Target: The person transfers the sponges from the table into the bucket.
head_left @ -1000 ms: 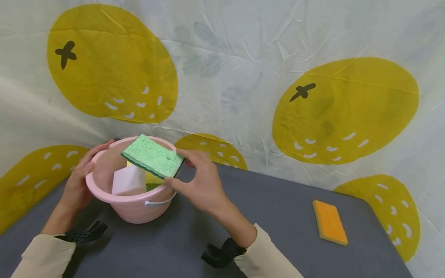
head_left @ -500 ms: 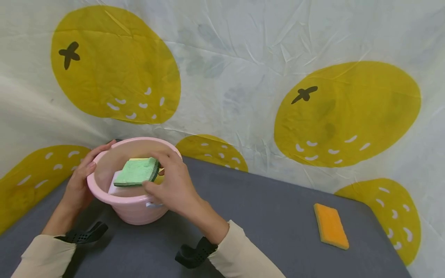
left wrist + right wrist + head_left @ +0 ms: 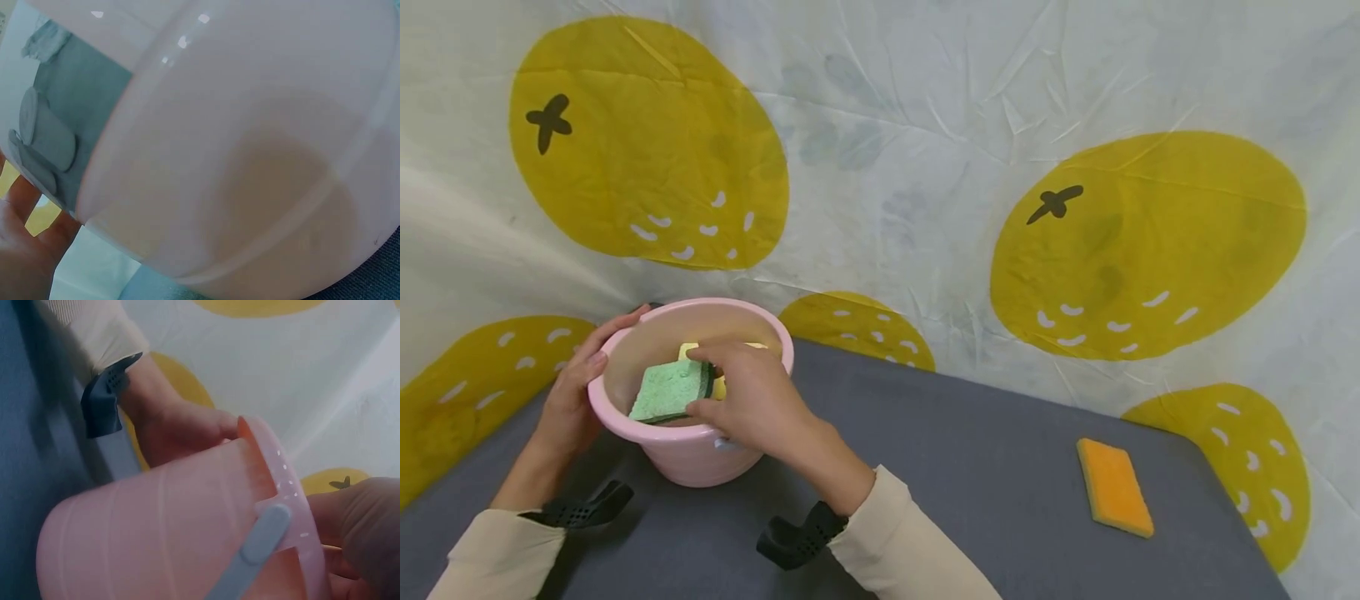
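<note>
A pink bucket (image 3: 700, 462) stands tilted slightly toward the head camera on the dark grey table. My left hand (image 3: 568, 396) holds its left side, fingers and thumb at the rim. Inside the bucket, my right hand (image 3: 763, 408) pinches a green sponge (image 3: 666, 390) with a darker scouring side by its right edge. Part of a yellow object (image 3: 688, 351) shows behind the fingers; what lies under the sponge is hidden. In the right wrist view the bucket wall (image 3: 137, 531) hides the sponge, and the right hand (image 3: 375, 531) reaches over the rim.
An orange sponge (image 3: 1115, 487) lies alone on the right of the table (image 3: 970, 467). A whitish cloth with yellow fruit prints (image 3: 910, 167) hangs behind the table. The bucket's pale handle (image 3: 250, 550) hangs on the side near the right wrist.
My right hand has carried the green sponge left and down, from above the bucket's right rim into the bucket. It now covers the white block. The left hand stays on the rim.
</note>
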{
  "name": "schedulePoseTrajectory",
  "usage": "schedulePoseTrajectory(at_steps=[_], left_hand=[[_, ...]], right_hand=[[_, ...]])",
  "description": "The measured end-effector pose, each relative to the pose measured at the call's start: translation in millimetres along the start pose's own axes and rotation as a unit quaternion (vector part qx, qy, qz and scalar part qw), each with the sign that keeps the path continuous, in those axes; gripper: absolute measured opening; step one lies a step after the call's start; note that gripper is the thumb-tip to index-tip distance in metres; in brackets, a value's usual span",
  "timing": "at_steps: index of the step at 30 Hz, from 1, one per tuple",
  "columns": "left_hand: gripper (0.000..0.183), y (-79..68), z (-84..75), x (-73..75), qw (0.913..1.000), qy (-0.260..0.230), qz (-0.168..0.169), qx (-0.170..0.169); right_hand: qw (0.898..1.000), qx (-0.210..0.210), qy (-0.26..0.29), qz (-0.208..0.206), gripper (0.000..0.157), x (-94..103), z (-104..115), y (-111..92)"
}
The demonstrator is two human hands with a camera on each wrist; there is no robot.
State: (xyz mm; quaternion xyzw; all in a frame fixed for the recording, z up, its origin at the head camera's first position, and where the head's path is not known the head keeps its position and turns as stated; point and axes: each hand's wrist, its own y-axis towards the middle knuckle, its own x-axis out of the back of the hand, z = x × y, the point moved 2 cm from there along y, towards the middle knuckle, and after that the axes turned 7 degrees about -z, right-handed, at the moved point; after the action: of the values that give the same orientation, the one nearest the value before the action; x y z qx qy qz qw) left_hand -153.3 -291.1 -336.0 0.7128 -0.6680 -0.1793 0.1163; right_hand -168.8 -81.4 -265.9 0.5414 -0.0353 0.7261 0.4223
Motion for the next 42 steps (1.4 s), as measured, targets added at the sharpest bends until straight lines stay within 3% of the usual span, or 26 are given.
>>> schedulePoseTrajectory(at_steps=[5,8,11,16,21,25,29,32,34,37,42], left_hand=[[0.049,0.2,0.8,0.5,1.0000,0.005,-0.006,0.004],[0.049,0.6,1.2,0.6,1.0000,0.005,-0.004,0.006],[0.049,0.5,1.2,0.4,1.0000,0.002,-0.004,0.008],[0.049,-0.6,0.0,-0.1,1.0000,-0.005,0.002,0.005],[0.049,0.1,-1.4,0.0,0.9999,-0.011,0.011,-0.007],[0.049,-0.1,-1.1,0.4,0.9999,-0.009,0.013,-0.004],[0.049,-2.3,0.8,-0.7,0.9999,0.000,0.014,0.010],[0.049,-4.0,0.9,-1.2,0.9999,-0.001,0.012,0.006],[0.049,-4.3,0.7,-0.8,0.9999,-0.002,0.014,-0.006],[0.048,-3.9,0.9,0.3,0.9999,-0.002,0.010,-0.013],[0.048,-2.1,-0.5,0.9,0.9999,-0.001,0.009,-0.006]], right_hand=[[0.999,0.014,-0.037,0.011,0.043,-0.2,0,2],[0.999,0.007,-0.031,0.017,0.036,-0.3,0,3],[0.999,0.004,-0.036,0.002,0.030,-1.3,0,3],[0.995,0.017,-0.094,-0.036,0.030,-5.6,1,3],[0.993,0.016,-0.110,-0.026,0.025,-4.9,0,3],[0.997,0.019,-0.075,-0.004,0.023,-1.6,-1,0],[0.999,0.021,0.008,0.041,0.038,2.3,-6,-7],[0.996,0.045,0.049,0.059,0.046,5.6,-7,-12],[0.995,0.068,0.058,0.048,0.046,8.9,-7,-15],[0.994,0.068,0.081,0.024,0.046,17.4,-10,-24],[0.991,0.058,0.103,-0.060,0.044,37.2,-29,-50]])
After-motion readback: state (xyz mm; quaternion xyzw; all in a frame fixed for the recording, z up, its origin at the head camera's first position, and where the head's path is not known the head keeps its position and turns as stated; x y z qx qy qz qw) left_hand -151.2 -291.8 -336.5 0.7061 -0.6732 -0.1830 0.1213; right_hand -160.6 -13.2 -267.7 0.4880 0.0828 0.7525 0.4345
